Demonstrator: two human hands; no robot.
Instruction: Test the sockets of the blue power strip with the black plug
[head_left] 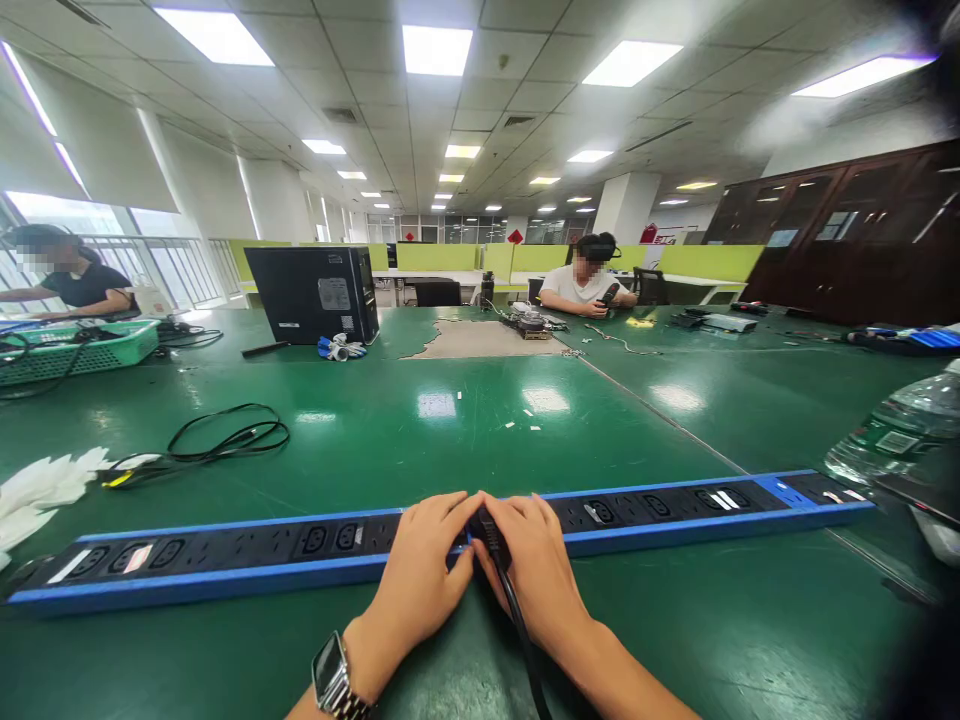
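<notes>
A long blue power strip [300, 572] with black sockets lies across the green table in front of me. My left hand [426, 545], a metal-band watch on its wrist, is closed over the strip's middle, its index fingertip and thumb near the plug. My right hand [529, 555] grips a black power plug [493, 540] at the middle of the strip. A black cable [529, 650] runs from the plug toward me. Both index fingertips meet above the plug. How far the plug sits in a socket is hidden by my fingers.
A coiled black cable [229, 440] and white gloves [45, 490] lie left, a green basket [82, 355] behind. A black computer case [311, 293] stands farther back. Right are a plastic bottle [900, 425] and a phone [919, 500]. Two people sit at the table's far and left sides.
</notes>
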